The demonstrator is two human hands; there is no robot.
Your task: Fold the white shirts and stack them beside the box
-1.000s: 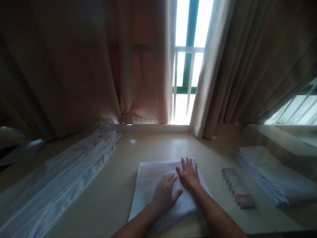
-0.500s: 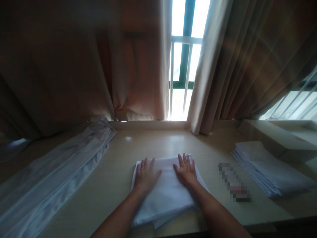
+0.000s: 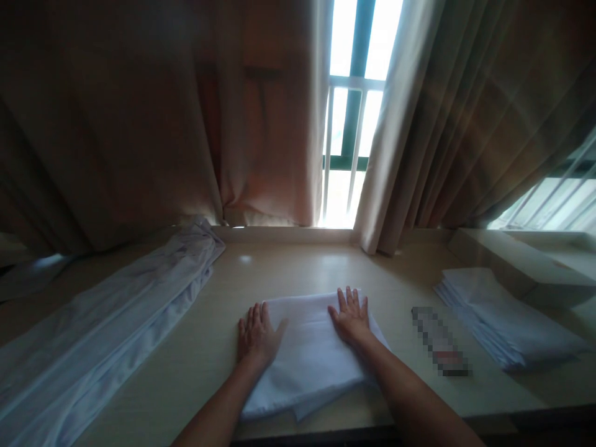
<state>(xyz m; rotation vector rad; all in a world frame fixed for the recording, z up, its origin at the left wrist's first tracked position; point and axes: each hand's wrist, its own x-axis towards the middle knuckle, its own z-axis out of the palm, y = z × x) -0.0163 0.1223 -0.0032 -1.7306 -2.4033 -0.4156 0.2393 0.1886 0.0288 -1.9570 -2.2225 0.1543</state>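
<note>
A folded white cloth (image 3: 311, 354) lies flat on the pale table in front of me, with a loose corner sticking out at its near edge. My left hand (image 3: 257, 335) rests along the cloth's left edge, fingers stretched forward and thumb out over the fabric. On the far right corner, my right hand (image 3: 350, 315) lies flat with its fingers spread. Neither hand grips anything.
Long white fabric (image 3: 135, 316) stretches along the table's left side. To the right are a blurred-out, pixelated object (image 3: 440, 341), a stack of folded white cloths (image 3: 507, 310) and a pale box (image 3: 521, 261). Curtains (image 3: 270, 149) hang behind the table (image 3: 298, 264).
My left hand has slid left, from on top of the cloth to its left edge. The right hand stays at the far right corner. The view has shifted slightly.
</note>
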